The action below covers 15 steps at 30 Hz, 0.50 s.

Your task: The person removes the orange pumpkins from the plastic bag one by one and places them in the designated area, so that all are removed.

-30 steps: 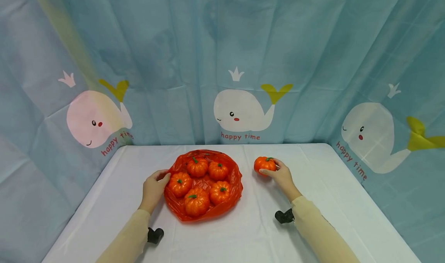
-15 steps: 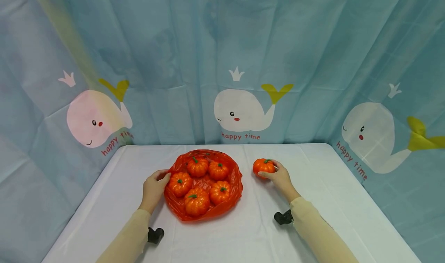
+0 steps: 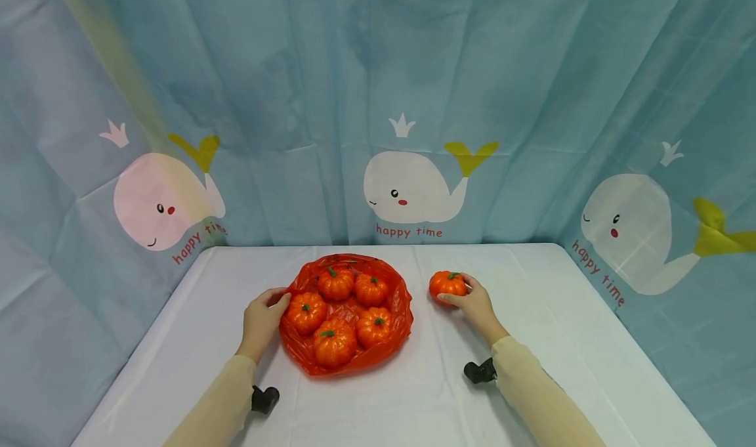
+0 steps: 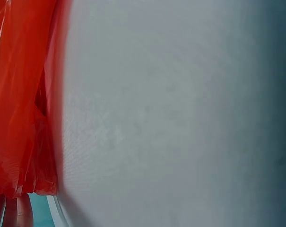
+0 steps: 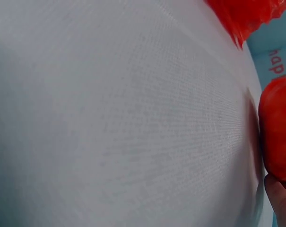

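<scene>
A red plastic bag point(image 3: 345, 316) lies wide open on the white table, with several small orange pumpkins point(image 3: 334, 343) set in a ring inside it. My left hand point(image 3: 261, 318) pinches the bag's left rim between thumb and fingers. In the left wrist view the bag's side point(image 4: 20, 104) rises along the left edge, fingertips just below it. To the right of the bag, my right hand point(image 3: 477, 304) grips a single pumpkin point(image 3: 445, 285) with a green stem, thumb on its near side. The right wrist view shows that pumpkin point(image 5: 279, 130) close over the cloth.
The white tablecloth point(image 3: 378, 411) covers the whole table. Behind and on both sides hangs a blue curtain point(image 3: 283, 106) printed with whales. A black device point(image 3: 264, 400) sits at the left wrist, another black device point(image 3: 480, 371) at the right.
My right hand has shifted slightly left and toward me with the pumpkin, mostly in the first half second. The left hand and the bag have stayed in place.
</scene>
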### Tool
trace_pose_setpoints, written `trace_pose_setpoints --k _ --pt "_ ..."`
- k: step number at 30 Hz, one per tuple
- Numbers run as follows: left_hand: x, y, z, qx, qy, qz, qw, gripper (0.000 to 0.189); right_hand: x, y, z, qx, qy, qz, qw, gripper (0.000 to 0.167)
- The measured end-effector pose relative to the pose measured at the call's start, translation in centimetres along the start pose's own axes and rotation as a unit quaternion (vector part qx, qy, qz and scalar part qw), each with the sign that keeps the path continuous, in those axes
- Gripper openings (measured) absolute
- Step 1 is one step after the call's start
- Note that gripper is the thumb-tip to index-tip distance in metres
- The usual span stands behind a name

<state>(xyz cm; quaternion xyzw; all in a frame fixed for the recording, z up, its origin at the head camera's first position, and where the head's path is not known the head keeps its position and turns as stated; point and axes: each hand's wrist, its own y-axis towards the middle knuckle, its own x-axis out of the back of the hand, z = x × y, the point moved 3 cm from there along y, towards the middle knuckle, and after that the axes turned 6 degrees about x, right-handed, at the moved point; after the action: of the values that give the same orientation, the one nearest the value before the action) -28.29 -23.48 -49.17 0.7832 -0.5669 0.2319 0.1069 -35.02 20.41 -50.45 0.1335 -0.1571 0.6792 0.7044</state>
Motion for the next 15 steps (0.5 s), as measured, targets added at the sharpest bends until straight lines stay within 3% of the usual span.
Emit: trace_pose_setpoints --k 15 --pt "-0.15 -0.05 -0.01 -0.004 0.0 -0.01 0.9999 0.04 -0.28 -0.32 -0.57 0.004 0.015 0.005 0.9999 0.087"
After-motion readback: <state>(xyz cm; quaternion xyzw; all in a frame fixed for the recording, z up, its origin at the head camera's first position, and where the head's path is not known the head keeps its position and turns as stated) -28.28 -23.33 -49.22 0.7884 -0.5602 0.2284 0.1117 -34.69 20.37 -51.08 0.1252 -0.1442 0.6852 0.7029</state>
